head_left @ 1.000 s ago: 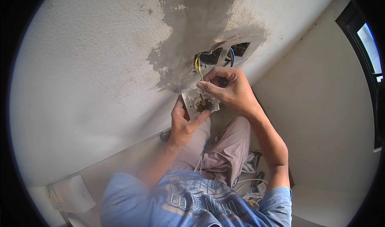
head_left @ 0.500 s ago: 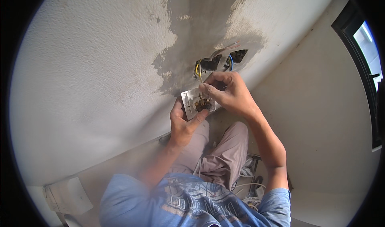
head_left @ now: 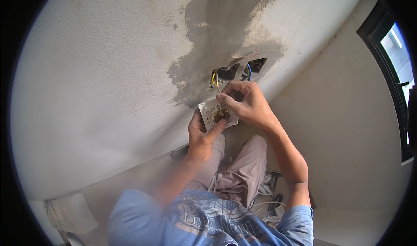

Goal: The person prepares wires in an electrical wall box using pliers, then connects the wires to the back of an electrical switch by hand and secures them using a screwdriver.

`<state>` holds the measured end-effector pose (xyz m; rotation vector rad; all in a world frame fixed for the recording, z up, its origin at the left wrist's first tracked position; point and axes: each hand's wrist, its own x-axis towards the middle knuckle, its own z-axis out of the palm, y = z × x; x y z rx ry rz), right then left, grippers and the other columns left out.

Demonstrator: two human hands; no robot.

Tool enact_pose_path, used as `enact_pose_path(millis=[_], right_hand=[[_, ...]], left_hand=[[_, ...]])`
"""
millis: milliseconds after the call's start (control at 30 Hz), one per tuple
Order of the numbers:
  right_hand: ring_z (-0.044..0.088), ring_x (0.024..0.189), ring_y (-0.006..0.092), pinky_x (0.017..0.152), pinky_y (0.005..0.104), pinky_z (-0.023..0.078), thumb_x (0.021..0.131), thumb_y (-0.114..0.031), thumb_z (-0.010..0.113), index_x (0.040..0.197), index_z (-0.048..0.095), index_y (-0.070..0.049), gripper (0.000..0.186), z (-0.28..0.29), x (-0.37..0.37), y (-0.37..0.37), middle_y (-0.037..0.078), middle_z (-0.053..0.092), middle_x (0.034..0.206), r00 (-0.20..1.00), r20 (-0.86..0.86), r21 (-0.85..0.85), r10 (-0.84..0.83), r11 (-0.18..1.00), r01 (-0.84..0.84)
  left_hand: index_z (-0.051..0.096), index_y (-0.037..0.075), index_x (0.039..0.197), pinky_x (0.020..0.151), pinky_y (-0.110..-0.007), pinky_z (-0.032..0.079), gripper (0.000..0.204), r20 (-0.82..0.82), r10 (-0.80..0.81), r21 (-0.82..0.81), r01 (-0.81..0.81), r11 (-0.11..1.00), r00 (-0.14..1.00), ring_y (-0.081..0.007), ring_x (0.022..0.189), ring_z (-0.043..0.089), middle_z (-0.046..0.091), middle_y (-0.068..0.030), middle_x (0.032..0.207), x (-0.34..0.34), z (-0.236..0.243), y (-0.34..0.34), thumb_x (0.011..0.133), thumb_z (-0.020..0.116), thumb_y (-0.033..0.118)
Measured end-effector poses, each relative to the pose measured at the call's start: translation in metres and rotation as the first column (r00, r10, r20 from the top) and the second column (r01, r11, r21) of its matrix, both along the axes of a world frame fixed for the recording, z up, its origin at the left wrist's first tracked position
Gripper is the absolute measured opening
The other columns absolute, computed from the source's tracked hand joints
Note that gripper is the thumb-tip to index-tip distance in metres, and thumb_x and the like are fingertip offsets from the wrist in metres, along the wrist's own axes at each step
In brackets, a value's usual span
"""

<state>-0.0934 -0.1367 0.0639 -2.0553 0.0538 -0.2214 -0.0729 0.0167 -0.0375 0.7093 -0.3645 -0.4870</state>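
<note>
My left hand [head_left: 200, 138] grips a white square socket plate [head_left: 207, 112] from beside and below, its back with brass terminals [head_left: 219, 115] facing up and my thumb over the lower part. Pinched just above the plate, my right hand [head_left: 248, 105] holds a pale wire [head_left: 218, 87] against the terminal side; the exact fingertip contact is partly hidden. Yellow wires [head_left: 213, 78] hang from the left of two rough wall openings [head_left: 226, 74], blue wires [head_left: 249, 71] from the right one.
The white wall [head_left: 100, 72] carries a grey plaster patch [head_left: 208, 24] round the openings. A dark-framed window [head_left: 379, 44] is at the right. My bent knees [head_left: 249, 159] lie below the hands; loose cables and bags [head_left: 269, 207] sit beside them, and a white box [head_left: 74, 215] is at lower left.
The view has shifted, so the wall openings appear lower. My right thumb and finger have come slightly closer to the socket plate; both hands keep their grips.
</note>
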Motion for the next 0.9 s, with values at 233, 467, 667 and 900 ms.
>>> enact_pose_path(millis=[233,467,667,900], right_hand=[[0.058,0.068,0.0048,0.063,0.0243,0.047,0.091,-0.016,0.070,0.082,0.066,0.001,0.020,0.000,0.003,0.000,0.000,0.065,0.071,1.000,-0.006,0.053,0.030,0.998,-0.029],[0.048,0.063,0.0029,0.056,0.0239,0.039,0.090,-0.016,0.071,0.080,0.064,0.001,0.020,0.004,0.000,0.005,-0.004,0.057,0.067,1.000,0.001,-0.040,-0.005,0.999,0.005],[0.050,0.060,0.0079,0.055,0.0289,0.043,0.086,-0.014,0.070,0.079,0.065,0.005,0.021,0.009,-0.002,0.006,0.006,0.059,0.062,0.999,0.011,-0.061,-0.048,0.997,0.049],[0.054,0.067,0.0045,0.061,0.0249,0.044,0.090,-0.016,0.070,0.079,0.065,0.002,0.021,-0.001,0.003,0.000,-0.001,0.062,0.069,1.000,0.015,-0.006,0.005,1.000,-0.005]], left_hand=[[0.045,0.001,0.135,0.099,-0.032,0.048,0.059,0.052,0.021,0.028,-0.022,0.999,0.998,-0.0160,0.113,0.060,0.061,-0.0084,0.123,0.004,-0.003,0.003,0.086,0.078,0.005],[0.046,0.000,0.133,0.097,-0.031,0.049,0.059,0.062,0.097,0.020,-0.098,0.995,0.993,-0.0152,0.111,0.061,0.061,-0.0091,0.122,-0.001,-0.007,-0.002,0.085,0.080,0.009],[0.046,0.000,0.133,0.098,-0.031,0.049,0.058,-0.004,0.075,-0.035,-0.075,0.997,0.997,-0.0153,0.112,0.060,0.060,-0.0088,0.123,-0.005,-0.003,-0.008,0.086,0.079,0.008],[0.044,0.001,0.136,0.100,-0.032,0.049,0.059,-0.010,0.027,-0.024,-0.027,0.999,1.000,-0.0153,0.113,0.060,0.060,-0.0080,0.123,-0.002,-0.003,-0.003,0.088,0.077,0.007]])
